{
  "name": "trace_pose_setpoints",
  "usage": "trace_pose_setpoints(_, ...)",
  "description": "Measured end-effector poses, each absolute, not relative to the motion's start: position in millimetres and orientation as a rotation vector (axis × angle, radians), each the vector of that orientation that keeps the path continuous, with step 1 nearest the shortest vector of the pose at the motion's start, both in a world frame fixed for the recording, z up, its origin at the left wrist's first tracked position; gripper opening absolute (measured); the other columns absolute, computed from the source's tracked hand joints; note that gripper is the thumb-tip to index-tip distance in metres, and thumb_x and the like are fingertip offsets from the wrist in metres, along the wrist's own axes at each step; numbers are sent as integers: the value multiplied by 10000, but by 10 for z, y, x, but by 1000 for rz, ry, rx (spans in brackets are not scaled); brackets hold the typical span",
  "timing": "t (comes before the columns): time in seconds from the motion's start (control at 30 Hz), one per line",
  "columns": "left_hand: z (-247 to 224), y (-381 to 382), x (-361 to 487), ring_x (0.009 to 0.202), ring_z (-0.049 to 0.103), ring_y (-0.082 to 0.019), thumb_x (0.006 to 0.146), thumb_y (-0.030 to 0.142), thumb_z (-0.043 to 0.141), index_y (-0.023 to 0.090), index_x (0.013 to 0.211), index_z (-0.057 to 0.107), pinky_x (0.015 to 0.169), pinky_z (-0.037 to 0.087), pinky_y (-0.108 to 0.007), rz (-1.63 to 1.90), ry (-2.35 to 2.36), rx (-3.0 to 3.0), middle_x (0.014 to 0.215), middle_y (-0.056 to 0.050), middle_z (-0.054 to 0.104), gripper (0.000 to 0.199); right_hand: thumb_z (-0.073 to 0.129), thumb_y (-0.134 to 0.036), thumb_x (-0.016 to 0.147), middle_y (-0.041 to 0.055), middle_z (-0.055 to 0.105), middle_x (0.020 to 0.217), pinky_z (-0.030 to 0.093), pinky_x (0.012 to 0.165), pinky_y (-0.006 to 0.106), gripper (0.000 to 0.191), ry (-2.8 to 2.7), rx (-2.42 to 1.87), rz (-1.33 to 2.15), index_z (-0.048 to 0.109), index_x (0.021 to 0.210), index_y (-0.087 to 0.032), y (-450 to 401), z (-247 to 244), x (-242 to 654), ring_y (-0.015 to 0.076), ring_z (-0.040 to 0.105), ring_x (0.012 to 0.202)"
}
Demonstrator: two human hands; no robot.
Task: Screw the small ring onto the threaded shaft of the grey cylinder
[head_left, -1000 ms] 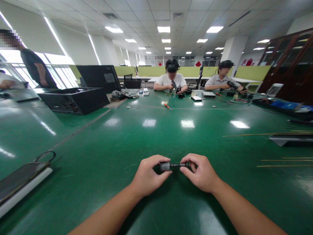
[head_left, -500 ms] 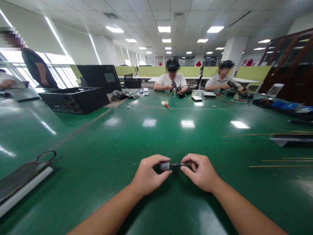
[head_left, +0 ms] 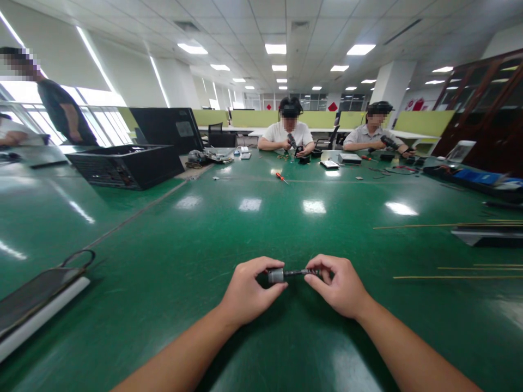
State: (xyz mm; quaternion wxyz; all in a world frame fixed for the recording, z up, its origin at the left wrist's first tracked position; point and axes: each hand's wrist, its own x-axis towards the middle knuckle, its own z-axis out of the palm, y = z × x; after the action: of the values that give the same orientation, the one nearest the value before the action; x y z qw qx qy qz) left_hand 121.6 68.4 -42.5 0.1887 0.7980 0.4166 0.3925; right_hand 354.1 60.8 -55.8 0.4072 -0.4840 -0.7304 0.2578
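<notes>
My left hand [head_left: 250, 288] is closed around a small motor [head_left: 276, 275], a short silver cylinder with a dark back end, thumb below and index finger above. From its right face a thin dark shaft [head_left: 293, 273] runs sideways. At the shaft's far end my right hand [head_left: 335, 284] is closed in a pinch, its fingertips partly covering that end. Whether a separate small part sits there I cannot tell. Both hands are just over the green table [head_left: 229, 228], near its front.
Thin yellowish rods [head_left: 453, 277] and a grey metal channel [head_left: 486, 235] lie at right. A flat dark panel [head_left: 38, 299] is at left. Farther off are an orange screwdriver [head_left: 281, 178] and a black computer case [head_left: 126, 166]. Two people sit opposite, holding power drills; another stands at far left.
My right hand has shifted very slightly right and up along the shaft. My left hand and the motor stay where they were.
</notes>
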Motion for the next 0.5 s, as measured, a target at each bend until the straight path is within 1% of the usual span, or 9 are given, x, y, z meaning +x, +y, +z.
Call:
trace_pose_setpoints(0.1, -409, 680, 1217, 825, 689, -176, 718, 207, 786, 232, 985, 715, 778, 524, -299, 1109, 1170, 2231, 908, -10, 741, 278, 690, -317, 795, -75, 386, 478, 307, 528, 254, 160, -1815, -1211, 684, 721, 851, -171, 613, -565, 3543, 101, 368, 456)
trace_pose_setpoints(0.17, -389, 688, 1208, 840, 678, -179, 723, 217, 785, 227, 980, 715, 785, 521, -304, 1141, 1172, 2230, 912, -18, 728, 267, 681, -360, 813, -51, 468, 518, 304, 519, 249, 197, -1698, -1172, 787, 712, 836, -166, 635, -562, 3548, 100, 386, 470)
trace_pose_setpoints(0.27, -368, 739, 1175, 874, 656, -193, 738, 266, 781, 220, 968, 712, 810, 514, -326, 1234, 1241, 2216, 922, -33, 701, 245, 611, -511, 861, 6, 588, 613, 256, 461, 236, 371, -1293, -1073, 1022, 668, 783, -153, 699, -548, 3564, 90, 382, 460)
trace_pose_setpoints(0.33, -362, 803, 1143, 894, 655, -206, 748, 315, 773, 213, 979, 702, 855, 512, -354, 1279, 1339, 2135, 941, -43, 701, 263, 606, -603, 833, 5, 561, 556, 213, 425, 229, 462, -997, -1029, 1127, 623, 719, -155, 747, -540, 3575, 92, 381, 441)
trace_pose_setpoints(0.37, -354, 839, 1125, 918, 661, -213, 755, 341, 762, 208, 1020, 688, 891, 512, -370, 1301, 1372, 2050, 973, -50, 706, 305, 623, -625, 807, -3, 530, 515, 215, 418, 225, 482, -888, -1014, 1159, 594, 675, -162, 767, -538, 3579, 100, 405, 444)
trace_pose_setpoints(0.43, -310, 894, 1080, 1005, 670, -231, 777, 397, 724, 190, 1154, 632, 976, 502, -401, 1355, 1377, 1817, 1075, -76, 706, 440, 647, -630, 781, -21, 463, 446, 254, 423, 218, 504, -773, -979, 1212, 522, 590, -180, 792, -538, 3585, 111, 442, 450)
trace_pose_setpoints(0.5, -214, 893, 1000, 1091, 661, -245, 798, 450, 675, 162, 1268, 565, 1040, 484, -412, 1400, 1362, 1593, 1163, -103, 693, 562, 645, -615, 788, -34, 425, 420, 287, 434, 214, 518, -739, -938, 1258, 469, 551, -190, 802, -542, 3591, 112, 458, 449)
